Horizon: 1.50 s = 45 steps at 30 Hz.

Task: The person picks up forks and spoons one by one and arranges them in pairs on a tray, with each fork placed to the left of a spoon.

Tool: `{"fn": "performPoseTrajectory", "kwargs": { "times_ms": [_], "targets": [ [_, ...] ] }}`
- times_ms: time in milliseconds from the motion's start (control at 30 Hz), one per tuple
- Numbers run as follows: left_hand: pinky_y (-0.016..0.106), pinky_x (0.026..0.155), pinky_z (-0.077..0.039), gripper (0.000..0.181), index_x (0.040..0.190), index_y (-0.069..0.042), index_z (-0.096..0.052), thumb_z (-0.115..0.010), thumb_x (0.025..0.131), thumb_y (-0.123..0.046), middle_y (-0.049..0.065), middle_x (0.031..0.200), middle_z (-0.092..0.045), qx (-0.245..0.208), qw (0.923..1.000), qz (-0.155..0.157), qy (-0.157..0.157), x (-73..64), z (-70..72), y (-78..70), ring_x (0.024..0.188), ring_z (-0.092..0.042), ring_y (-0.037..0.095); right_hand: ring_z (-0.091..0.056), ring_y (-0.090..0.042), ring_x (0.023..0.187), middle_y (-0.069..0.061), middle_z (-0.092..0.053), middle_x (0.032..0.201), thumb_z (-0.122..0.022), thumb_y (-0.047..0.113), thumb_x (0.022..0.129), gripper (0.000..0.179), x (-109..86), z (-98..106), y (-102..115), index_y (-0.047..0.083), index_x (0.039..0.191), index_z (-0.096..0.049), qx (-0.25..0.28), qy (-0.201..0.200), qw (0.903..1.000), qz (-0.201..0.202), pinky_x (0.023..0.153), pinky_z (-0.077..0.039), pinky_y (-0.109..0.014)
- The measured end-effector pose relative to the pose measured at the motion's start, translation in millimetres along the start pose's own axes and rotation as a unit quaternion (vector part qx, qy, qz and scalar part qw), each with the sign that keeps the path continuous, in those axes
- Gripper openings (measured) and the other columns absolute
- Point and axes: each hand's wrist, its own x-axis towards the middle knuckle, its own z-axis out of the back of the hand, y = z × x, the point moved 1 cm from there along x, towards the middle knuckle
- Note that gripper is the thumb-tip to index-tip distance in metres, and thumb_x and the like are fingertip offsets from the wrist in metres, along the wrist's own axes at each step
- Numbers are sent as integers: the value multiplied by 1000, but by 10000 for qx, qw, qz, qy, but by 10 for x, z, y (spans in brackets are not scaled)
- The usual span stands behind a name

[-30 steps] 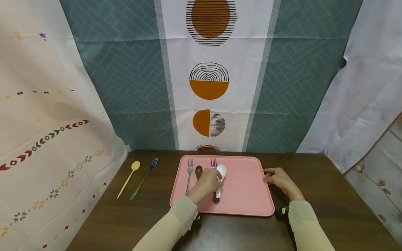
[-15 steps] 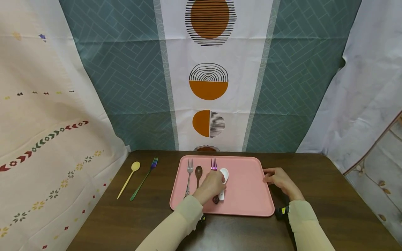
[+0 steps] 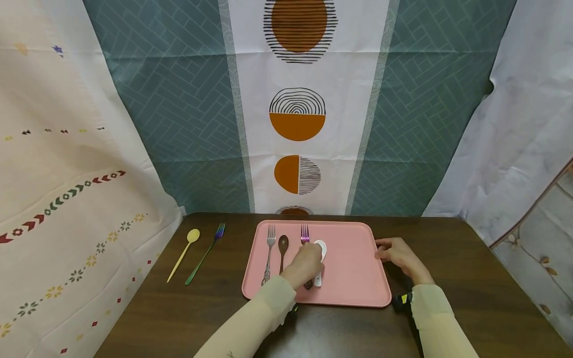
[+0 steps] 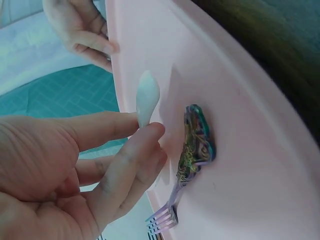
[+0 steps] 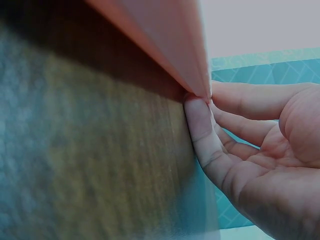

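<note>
My left hand (image 3: 305, 266) pinches a white spoon (image 3: 318, 280) between thumb and fingers, over the middle of the pink tray (image 3: 351, 263). In the left wrist view the handle end of the white spoon (image 4: 148, 95) sticks out past the fingertips. Just left of it on the tray lies a purple fork (image 3: 305, 233) with an ornate handle, partly covered by the hand in the head view. My right hand (image 3: 403, 259) holds the tray's right edge. Thumb and fingers pinch the tray rim (image 5: 192, 65) in the right wrist view.
A silver fork (image 3: 268, 258) and a brown spoon (image 3: 283, 246) lie on the tray's left part. Left of the tray, a yellow spoon (image 3: 183, 253) and a green-and-purple fork (image 3: 207, 253) rest on the dark wooden table (image 3: 340, 330). A patterned curtain (image 3: 295, 104) hangs behind.
My left hand has moved a little to the right with the white spoon, away from the purple fork. The brown spoon now shows more fully. My right hand stays put on the tray's edge.
</note>
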Motion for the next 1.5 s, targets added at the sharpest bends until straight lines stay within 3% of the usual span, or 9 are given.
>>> {"fn": "performPoseTrajectory", "kwargs": {
  "times_ms": [300, 667, 700, 1233, 1500],
  "targets": [
    [27, 55, -49, 19, 83, 1, -61, -80, 85, -1, 10, 75, -59, 29, 9997, 164, 156, 43, -16, -47, 67, -56, 18, -63, -22, 85, -14, -66, 94, -66, -3, 91, 54, 12, 3, -1, -22, 139, -50, 11, 18, 10000, 45, 86, -60, -42],
    [29, 54, -52, 24, 75, -2, -61, -85, 80, -3, 7, 72, -58, 98, 9994, 258, 191, 101, -95, -21, 65, -60, 20, -64, -23, 85, -14, -66, 94, -67, -2, 91, 54, 0, 2, -10, -21, 139, -50, -79, -39, 10000, 36, 88, -59, -45],
    [30, 55, -53, 25, 73, -1, -60, -85, 80, -3, 8, 71, -58, 72, 9991, 318, 254, 71, -42, -63, 65, -60, 19, -64, -23, 85, -14, -66, 94, -67, -2, 91, 55, 1, 2, -12, -21, 139, -50, -69, -41, 10000, 36, 88, -59, -45],
    [29, 50, -47, 23, 74, -2, -61, -81, 84, -5, 7, 69, -57, 163, 9988, 399, 238, 56, -21, -91, 60, -57, 19, -64, -23, 83, -12, -65, 92, -67, -3, 90, 54, 4, -1, -22, -21, 138, -50, -61, -53, 10000, 43, 86, -60, -43],
    [31, 57, -48, 20, 83, -2, -64, -79, 91, -12, 7, 75, -60, 319, 9986, 329, 263, 36, 63, -99, 65, -56, 18, -65, -23, 84, -14, -66, 94, -67, -2, 91, 55, -1, 3, -9, -20, 140, -49, -99, -27, 9999, 11, 90, -58, -47]
  ]
}}
